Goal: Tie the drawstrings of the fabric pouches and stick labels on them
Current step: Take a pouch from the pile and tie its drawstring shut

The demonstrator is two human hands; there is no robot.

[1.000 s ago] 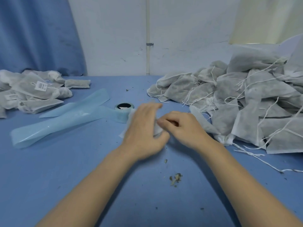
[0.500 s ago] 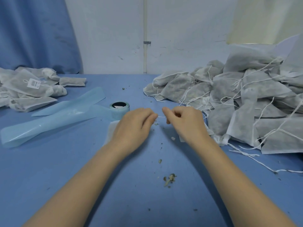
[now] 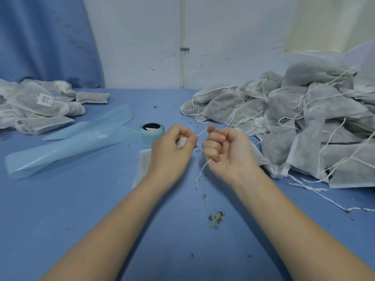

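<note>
Right now your left hand (image 3: 172, 148) has its fingers curled round the gathered neck of a pouch (image 3: 144, 165) that lies flat on the counter (image 3: 81, 209) beneath your wrist, and pinches the drawstring (image 3: 202, 132) at the fingertips. Your right hand (image 3: 225, 151) is closed in a fist round the same string, which runs between the two hands, while its loose end trails out below the little finger.

Judging by its look, the pouch is light, soft and thin, and it will crumple rather than resist, so hold it at the bunched neck, not the body. The string is fine and probably slips easily; pinch it close to the knot when you pull.

Mind the counter: its blue cover is smooth and littered with dried herb crumbs (image 3: 216, 218). A roll of pale blue label backing (image 3: 152, 132) sits just beyond your left hand, its strip unrolled leftward. Untied pouches (image 3: 304, 122) are heaped to your right, labelled ones (image 3: 40, 106) to your far left. Behind stand a white wall and a blue curtain (image 3: 46, 37).
</note>
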